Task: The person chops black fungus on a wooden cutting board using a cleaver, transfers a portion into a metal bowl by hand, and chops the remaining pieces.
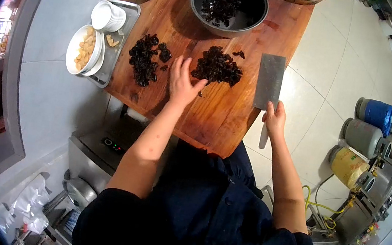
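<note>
Head | right hand [276, 118] grips rectangular metal cleaver [269, 82] | left hand [184, 85] spread beside glossy heap [218, 67]

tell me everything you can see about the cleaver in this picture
The cleaver has a broad, rectangular grey blade that looks like metal, and a slim, pale grey handle. The person's right hand grips it where handle and blade meet, the handle's end showing below. The blade points away from the person, overlapping the right edge of the wooden table in view; whether they touch is unclear.
</note>
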The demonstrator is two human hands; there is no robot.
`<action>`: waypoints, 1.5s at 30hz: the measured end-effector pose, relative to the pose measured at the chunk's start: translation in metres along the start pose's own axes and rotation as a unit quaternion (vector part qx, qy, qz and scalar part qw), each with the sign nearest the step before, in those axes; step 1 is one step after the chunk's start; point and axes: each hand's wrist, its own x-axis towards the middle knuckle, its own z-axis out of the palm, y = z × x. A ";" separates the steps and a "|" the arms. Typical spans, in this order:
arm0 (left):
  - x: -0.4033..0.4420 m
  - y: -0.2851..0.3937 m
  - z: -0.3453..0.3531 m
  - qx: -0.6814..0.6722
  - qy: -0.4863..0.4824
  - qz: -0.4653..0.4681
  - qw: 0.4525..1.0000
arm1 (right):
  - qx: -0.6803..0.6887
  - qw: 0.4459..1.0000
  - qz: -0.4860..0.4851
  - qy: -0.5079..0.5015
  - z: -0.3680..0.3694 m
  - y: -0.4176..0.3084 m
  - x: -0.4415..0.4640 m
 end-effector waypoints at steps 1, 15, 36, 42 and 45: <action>0.006 0.011 0.005 -0.024 -0.008 0.013 1.000 | -0.015 1.000 0.003 -0.005 0.009 -0.003 0.005; 0.019 0.072 0.006 -0.212 0.137 0.022 0.967 | -0.076 0.986 -0.086 -0.125 0.114 -0.050 -0.051; 0.152 0.027 -0.030 -0.205 0.196 -0.017 0.959 | 0.068 0.990 0.008 -0.122 0.019 -0.090 -0.071; 0.114 0.035 0.007 -0.039 -0.023 -0.100 0.994 | 0.056 0.992 0.061 -0.101 0.018 -0.050 -0.073; 0.112 0.036 0.017 -0.024 -0.047 0.006 0.999 | 0.038 0.994 0.032 -0.100 0.028 -0.049 -0.067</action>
